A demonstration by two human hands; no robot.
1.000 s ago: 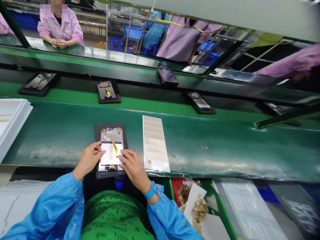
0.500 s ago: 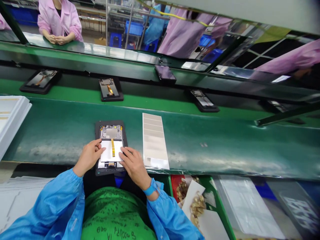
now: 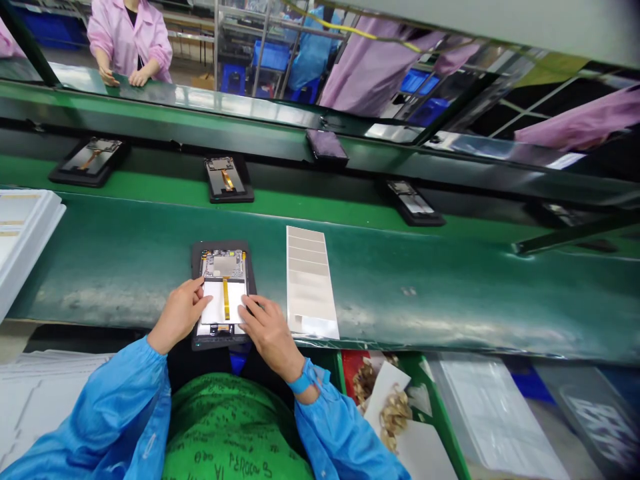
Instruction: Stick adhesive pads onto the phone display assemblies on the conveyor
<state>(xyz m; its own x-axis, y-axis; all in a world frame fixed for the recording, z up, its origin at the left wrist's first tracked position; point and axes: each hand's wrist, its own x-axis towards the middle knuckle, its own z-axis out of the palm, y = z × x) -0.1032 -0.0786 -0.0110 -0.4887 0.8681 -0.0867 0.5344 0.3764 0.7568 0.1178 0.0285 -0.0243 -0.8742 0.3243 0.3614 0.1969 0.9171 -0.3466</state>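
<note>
Nearest: person's blue sleeves and green apron at the bottom edge of view. Right of the lap, below the bench's near edge, a green bin [image 3: 440,413] with white backing sheets and brownish peeled scraps in it.

Left hand [image 3: 177,315] rests on the left edge of an opened tablet [image 3: 223,293]; its fingertips [image 3: 206,288] press the left side of the white battery panel [image 3: 223,302]. Fingers flat, nothing gripped. Right hand [image 3: 270,330], blue wrist strap behind it, sits at the tablet's lower-right corner, fingertips [image 3: 246,304] on the panel's right side. Also flat, pressing, holding nothing.

The tablet lies face down in a dark frame at the near edge of the green bench [image 3: 425,287], left of centre, long side pointing away from the person. Orange flex cable [image 3: 226,299] runs straight down the middle of the white panel; circuit board [image 3: 223,265] at the far end.

Just right of the tablet, not touching: a sheet of grey label strips [image 3: 310,283], its near end at the bench edge.

Left end of the bench: a stack of white trays [image 3: 23,230].

Beyond the bench, the conveyor belt [image 3: 150,190] carries more opened tablets, well apart; one [image 3: 229,179] is straight ahead.

Far side: a person in a pink coat [image 3: 131,37], hands on the far ledge.
</note>
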